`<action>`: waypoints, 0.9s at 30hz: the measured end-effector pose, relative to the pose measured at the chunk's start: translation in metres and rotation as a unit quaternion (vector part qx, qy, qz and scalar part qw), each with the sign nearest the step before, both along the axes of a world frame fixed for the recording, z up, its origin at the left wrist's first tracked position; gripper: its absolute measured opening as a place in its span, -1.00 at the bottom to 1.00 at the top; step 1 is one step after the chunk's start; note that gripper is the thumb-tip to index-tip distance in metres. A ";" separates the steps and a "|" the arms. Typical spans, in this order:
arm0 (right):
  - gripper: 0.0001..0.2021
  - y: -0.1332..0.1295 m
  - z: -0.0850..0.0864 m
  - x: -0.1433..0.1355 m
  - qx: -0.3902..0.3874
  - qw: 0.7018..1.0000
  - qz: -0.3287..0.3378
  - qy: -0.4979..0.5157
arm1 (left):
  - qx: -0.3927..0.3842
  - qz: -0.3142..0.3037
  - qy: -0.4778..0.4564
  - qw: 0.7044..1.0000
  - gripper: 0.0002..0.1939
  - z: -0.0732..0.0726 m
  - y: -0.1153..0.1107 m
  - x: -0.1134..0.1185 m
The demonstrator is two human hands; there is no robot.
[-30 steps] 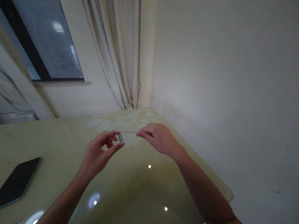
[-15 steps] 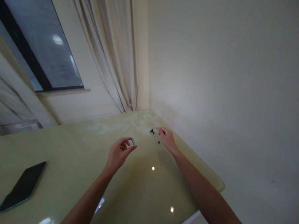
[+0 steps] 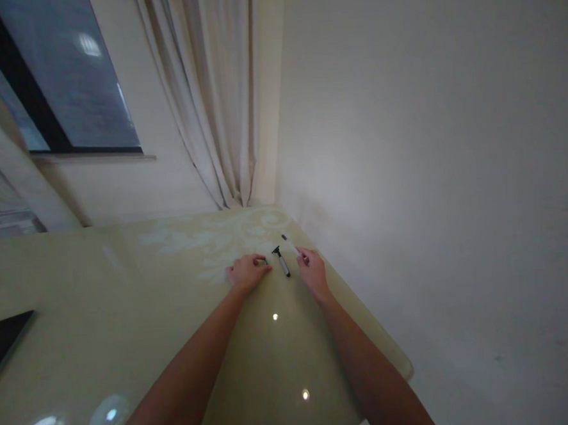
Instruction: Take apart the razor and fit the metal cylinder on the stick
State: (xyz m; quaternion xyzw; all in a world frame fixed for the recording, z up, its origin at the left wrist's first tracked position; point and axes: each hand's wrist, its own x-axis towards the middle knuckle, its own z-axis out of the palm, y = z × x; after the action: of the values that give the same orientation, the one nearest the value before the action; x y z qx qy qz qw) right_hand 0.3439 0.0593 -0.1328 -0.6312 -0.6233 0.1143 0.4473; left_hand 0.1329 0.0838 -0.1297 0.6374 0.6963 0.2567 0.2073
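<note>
A black and grey razor (image 3: 282,262) lies on the table between my two hands, its head pointing away from me. To its left, my left hand (image 3: 249,272) is down at the tabletop, thumb and fingers pinched around a small green-and-white piece (image 3: 266,261), mostly hidden now; its exact kind is unclear. On the razor's right, my right hand (image 3: 312,271) grips the lower end of a thin white toothbrush (image 3: 291,245) with a dark head. The brush slants up and left, close beside the razor.
A glossy pale green table (image 3: 140,298) reaches to the wall (image 3: 406,166) on the right and the curtain (image 3: 219,101) at the back. A dark flat object (image 3: 5,338) lies at the left edge of view. The table's rounded corner is right of my forearm.
My left hand has moved right and lower, toward the razor, with the small piece. The toothbrush now shows in my right hand beside the razor. The view has shifted slightly right.
</note>
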 end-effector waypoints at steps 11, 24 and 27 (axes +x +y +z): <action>-0.51 -0.004 -0.013 -0.007 -0.045 0.991 -0.027 -0.120 | -0.024 -0.018 0.017 0.999 -0.55 0.007 0.005 -0.001; -0.47 -0.003 -0.020 -0.006 -0.071 0.981 -0.040 -0.178 | -0.021 -0.027 0.026 0.999 -0.55 0.006 0.003 0.001; -0.51 -0.004 -0.018 -0.007 -0.074 0.981 -0.042 -0.177 | -0.018 -0.030 0.029 0.999 -0.54 0.006 0.004 0.001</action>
State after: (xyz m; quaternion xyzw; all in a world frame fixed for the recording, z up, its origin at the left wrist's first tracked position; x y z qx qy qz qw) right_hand 0.3372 0.0549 -0.1507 -0.6984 -0.6552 0.0277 0.2866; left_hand 0.1335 0.0877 -0.1238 0.6616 0.6871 0.2187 0.2060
